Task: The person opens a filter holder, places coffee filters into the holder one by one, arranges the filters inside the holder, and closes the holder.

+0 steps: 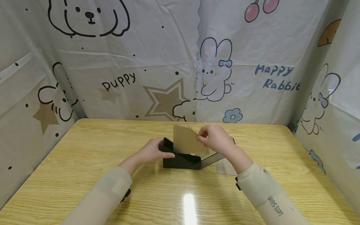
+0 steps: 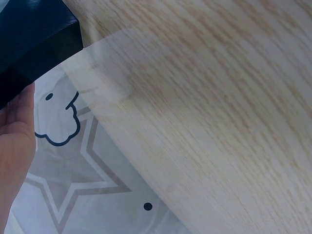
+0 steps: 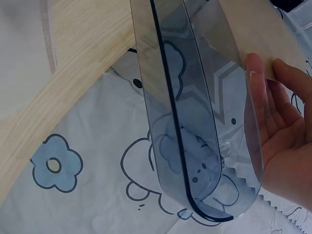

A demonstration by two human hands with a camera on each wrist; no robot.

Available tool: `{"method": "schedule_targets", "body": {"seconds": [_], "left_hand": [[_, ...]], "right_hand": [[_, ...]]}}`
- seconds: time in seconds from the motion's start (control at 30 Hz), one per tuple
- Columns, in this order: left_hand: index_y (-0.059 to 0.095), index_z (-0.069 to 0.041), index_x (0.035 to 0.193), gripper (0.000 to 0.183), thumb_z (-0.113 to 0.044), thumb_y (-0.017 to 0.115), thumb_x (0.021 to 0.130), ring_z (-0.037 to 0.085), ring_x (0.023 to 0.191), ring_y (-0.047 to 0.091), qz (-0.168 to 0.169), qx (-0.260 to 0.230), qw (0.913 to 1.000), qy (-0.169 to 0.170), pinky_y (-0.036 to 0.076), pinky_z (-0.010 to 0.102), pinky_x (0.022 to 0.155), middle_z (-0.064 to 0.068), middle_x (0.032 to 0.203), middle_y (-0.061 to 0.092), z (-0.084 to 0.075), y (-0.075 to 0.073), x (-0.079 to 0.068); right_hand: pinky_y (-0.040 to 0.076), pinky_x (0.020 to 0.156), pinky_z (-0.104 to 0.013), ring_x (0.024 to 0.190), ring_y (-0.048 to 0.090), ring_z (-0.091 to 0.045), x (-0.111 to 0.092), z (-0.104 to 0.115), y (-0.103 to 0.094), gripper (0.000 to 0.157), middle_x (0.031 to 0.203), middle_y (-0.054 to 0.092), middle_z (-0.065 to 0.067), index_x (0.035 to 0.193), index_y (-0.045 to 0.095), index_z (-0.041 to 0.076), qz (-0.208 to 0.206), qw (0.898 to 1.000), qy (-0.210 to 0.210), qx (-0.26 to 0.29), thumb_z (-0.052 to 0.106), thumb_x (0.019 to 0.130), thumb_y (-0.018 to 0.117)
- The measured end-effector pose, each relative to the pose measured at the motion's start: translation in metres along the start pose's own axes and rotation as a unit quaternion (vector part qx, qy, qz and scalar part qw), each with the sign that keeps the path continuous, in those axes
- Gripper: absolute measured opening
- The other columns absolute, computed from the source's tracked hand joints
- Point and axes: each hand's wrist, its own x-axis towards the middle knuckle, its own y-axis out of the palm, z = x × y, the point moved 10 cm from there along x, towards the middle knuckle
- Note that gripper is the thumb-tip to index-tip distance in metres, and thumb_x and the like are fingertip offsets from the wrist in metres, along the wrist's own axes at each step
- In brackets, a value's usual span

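Note:
My left hand (image 1: 152,150) grips the left end of a black box (image 1: 181,161), with the thumb along its near side. In the left wrist view, the fingers of that hand (image 2: 18,139) lie against the dark box (image 2: 41,41). A clear smoky lid (image 1: 211,160) swings out from the box's right end; its rounded tip and dark rim show large in the right wrist view. Above the box, my right hand (image 1: 216,138) pinches the right edge of a flat tan sheet (image 1: 185,140) between thumb and fingers. The sheet stands upright, its lower edge at the box's opening.
A thin pale sheet (image 1: 225,167) lies on the wood-grain table (image 1: 112,134) beneath the right forearm, beside the lid. Behind the table's far edge hangs a white cloth (image 1: 135,62) printed with cartoon animals, and more cloth hangs at both sides.

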Motion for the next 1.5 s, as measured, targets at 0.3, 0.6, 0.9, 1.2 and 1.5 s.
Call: {"method": "schedule_targets", "body": {"seconds": [0.3,0.6,0.9,1.2,1.5], "left_hand": [[0.058,-0.010,0.097,0.032,-0.032,0.074,0.080,0.014,0.083,0.052,-0.002,0.009,0.9999,-0.005,0.045,0.030,0.074,0.003,0.093,0.062,0.003,0.000,0.001],[0.057,-0.010,0.096,0.034,-0.033,0.075,0.079,0.014,0.082,0.051,-0.008,0.013,0.9998,-0.012,0.044,0.029,0.072,0.004,0.093,0.061,0.003,0.000,0.000],[0.058,-0.012,0.106,0.039,-0.033,0.075,0.079,0.014,0.088,0.055,-0.013,0.012,0.9997,-0.019,0.046,0.030,0.076,0.003,0.101,0.064,0.005,-0.001,0.001],[0.058,-0.012,0.113,0.042,-0.030,0.075,0.080,0.012,0.090,0.059,-0.006,-0.008,0.9999,-0.012,0.049,0.031,0.079,0.003,0.103,0.066,0.003,0.000,0.001],[0.059,-0.013,0.111,0.039,-0.030,0.075,0.080,0.012,0.090,0.058,-0.006,-0.011,0.9999,-0.001,0.048,0.030,0.079,0.002,0.103,0.065,0.001,0.000,0.001]], "right_hand": [[0.043,0.062,-0.026,0.054,0.050,-0.009,0.001,0.001,0.011,0.013,0.063,0.060,0.002,0.079,0.067,0.009,0.011,1.000,0.001,-0.010,0.017,0.088,0.064],[0.043,0.060,-0.025,0.055,0.050,-0.008,0.001,0.002,0.018,0.014,0.064,0.061,0.002,0.078,0.068,0.008,0.011,1.000,-0.001,-0.009,0.017,0.088,0.065],[0.042,0.056,-0.022,0.057,0.050,-0.008,0.002,0.005,0.024,0.013,0.066,0.062,0.001,0.078,0.069,0.007,0.011,1.000,-0.008,-0.019,0.016,0.087,0.066],[0.041,0.054,-0.022,0.054,0.048,-0.008,0.005,0.004,0.036,0.015,0.062,0.059,0.002,0.074,0.067,0.008,0.019,1.000,-0.012,-0.011,0.016,0.087,0.066],[0.042,0.056,-0.023,0.057,0.049,-0.008,0.006,0.008,0.041,0.016,0.065,0.061,0.003,0.071,0.067,0.009,0.011,0.999,-0.029,-0.029,0.016,0.085,0.068]]}}
